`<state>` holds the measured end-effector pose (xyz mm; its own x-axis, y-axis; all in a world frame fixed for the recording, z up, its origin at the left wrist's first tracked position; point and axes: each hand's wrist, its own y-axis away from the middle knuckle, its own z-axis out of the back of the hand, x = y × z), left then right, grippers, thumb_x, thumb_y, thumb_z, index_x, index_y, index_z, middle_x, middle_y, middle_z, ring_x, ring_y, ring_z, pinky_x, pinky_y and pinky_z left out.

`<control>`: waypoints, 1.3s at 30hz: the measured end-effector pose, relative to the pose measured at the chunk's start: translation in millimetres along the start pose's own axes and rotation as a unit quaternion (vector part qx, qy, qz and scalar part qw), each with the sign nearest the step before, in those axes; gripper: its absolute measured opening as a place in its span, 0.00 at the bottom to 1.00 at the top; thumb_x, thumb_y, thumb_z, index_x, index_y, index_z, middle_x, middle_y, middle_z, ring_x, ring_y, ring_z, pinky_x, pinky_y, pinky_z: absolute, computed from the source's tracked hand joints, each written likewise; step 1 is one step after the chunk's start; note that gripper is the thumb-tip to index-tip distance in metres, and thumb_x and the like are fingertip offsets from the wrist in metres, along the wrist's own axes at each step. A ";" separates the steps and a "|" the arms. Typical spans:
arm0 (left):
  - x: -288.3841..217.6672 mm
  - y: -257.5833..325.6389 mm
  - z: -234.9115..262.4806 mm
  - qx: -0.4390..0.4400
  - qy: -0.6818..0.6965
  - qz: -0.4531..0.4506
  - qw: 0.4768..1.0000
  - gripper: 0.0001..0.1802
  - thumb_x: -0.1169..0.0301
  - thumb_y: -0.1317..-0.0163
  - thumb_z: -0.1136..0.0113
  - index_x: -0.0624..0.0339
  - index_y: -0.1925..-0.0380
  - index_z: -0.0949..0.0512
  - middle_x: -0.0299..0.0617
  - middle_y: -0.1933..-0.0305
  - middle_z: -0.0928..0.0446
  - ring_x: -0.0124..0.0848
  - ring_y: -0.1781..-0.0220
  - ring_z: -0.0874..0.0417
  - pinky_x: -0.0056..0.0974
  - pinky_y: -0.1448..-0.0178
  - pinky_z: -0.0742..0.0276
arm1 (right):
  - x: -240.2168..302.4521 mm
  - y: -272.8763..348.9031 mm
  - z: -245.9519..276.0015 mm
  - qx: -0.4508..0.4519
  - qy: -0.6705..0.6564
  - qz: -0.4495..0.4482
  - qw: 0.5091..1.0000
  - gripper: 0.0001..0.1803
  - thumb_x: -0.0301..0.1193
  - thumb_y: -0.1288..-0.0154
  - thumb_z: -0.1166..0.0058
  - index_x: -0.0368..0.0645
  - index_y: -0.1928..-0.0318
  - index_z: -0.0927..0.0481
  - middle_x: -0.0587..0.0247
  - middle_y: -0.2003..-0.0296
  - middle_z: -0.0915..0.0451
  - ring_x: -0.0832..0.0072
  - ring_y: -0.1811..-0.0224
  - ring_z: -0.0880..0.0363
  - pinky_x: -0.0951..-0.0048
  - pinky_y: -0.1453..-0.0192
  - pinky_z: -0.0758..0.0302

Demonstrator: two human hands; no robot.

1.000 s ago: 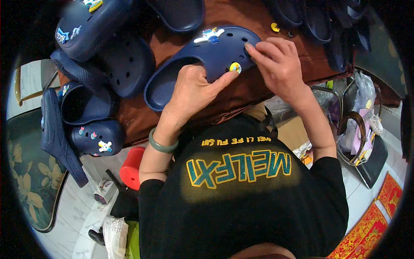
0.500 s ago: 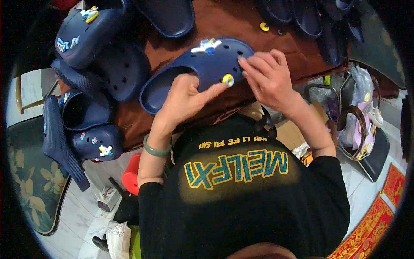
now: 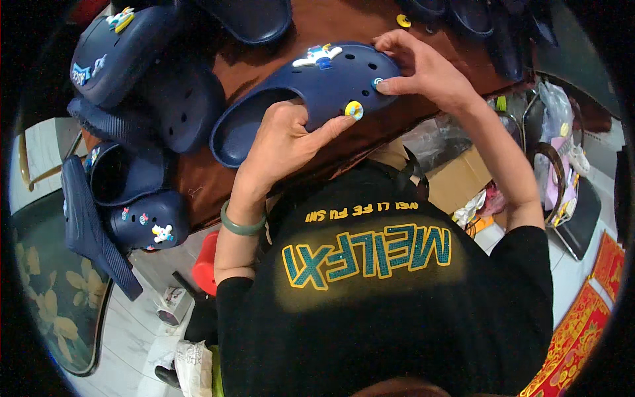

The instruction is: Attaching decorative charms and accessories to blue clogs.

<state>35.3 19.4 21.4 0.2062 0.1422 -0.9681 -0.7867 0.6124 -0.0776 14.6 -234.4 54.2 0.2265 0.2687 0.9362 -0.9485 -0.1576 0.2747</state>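
Note:
A navy blue foam clog [image 3: 278,89] with holes in its upper lies tilted over the table's near edge. My left hand [image 3: 281,135] grips it, fingers inside the foot opening and thumb along the side by a yellow ring-shaped charm [image 3: 354,110]. My right hand [image 3: 433,74] is closed around the toe. Its thumb presses on a small round blue-and-white charm [image 3: 378,84] at one of the holes, and its other fingers curl over the toe's far edge. A white-and-blue figure charm [image 3: 317,57] sits on top of the upper.
Several navy clogs, some with charms, crowd the left, among them an upright clog [image 3: 129,49] and a small decorated clog [image 3: 147,221]. More footwear [image 3: 473,16] lies at the back right. A loose yellow charm [image 3: 403,21] rests on the brown tablecloth [image 3: 370,23]. A red stool [image 3: 207,261] stands below.
My right hand has shifted from pinching at the clog's toe to wrapping round it, thumb on a small round charm now visible there. My left hand keeps its grip.

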 end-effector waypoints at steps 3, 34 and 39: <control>9.0 1.2 2.4 0.015 -0.050 0.007 0.999 0.28 0.62 0.46 0.28 0.70 0.89 0.33 0.50 0.88 0.40 0.35 0.85 0.45 0.41 0.80 0.46 | 5.1 -4.9 -0.9 0.041 0.086 -0.022 0.995 0.27 0.24 0.49 0.34 0.44 0.49 0.32 0.68 0.52 0.31 0.76 0.47 0.32 0.73 0.35 0.38; 14.2 3.4 0.1 -0.003 -0.043 0.020 0.999 0.33 0.60 0.47 0.27 0.68 0.92 0.39 0.46 0.88 0.46 0.30 0.83 0.49 0.41 0.80 0.50 | -71.0 -36.6 49.4 -0.308 0.473 0.158 0.810 0.13 0.34 0.34 0.44 0.45 0.51 0.21 0.57 0.64 0.20 0.55 0.65 0.21 0.61 0.61 0.24; 8.5 5.1 0.6 -0.007 -0.061 0.018 0.998 0.33 0.59 0.47 0.27 0.68 0.92 0.39 0.46 0.88 0.46 0.31 0.83 0.49 0.42 0.80 0.50 | -64.5 -26.5 39.4 -0.277 0.352 0.212 0.868 0.13 0.31 0.33 0.45 0.44 0.50 0.21 0.56 0.65 0.21 0.60 0.61 0.21 0.66 0.55 0.25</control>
<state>33.4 24.3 12.9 0.2463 0.2587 -0.9340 -0.8033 0.5936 -0.0474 33.8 -285.0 -4.7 -0.1754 0.8437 0.5073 -0.9189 0.0446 -0.3920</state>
